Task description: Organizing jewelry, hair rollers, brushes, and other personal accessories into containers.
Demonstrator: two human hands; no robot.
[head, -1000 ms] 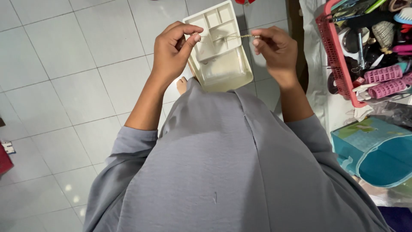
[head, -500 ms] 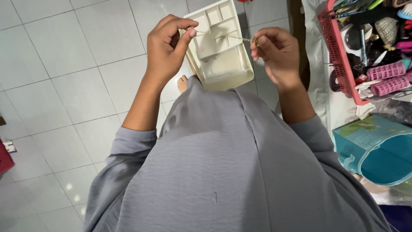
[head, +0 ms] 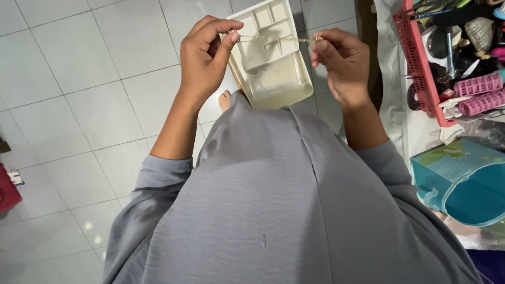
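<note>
Gold chain (head: 273, 38), stretched between both hands' fingers (head: 230, 38)

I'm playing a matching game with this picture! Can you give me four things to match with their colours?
Things:
1. chain
2. tray
3. basket
4. rollers

Colours:
a. pink
b. cream
c. gold
d. red

Pairs: 1-c, 2-b, 3-d, 4-a. The left hand and right hand pinch the chain's ends.
</note>
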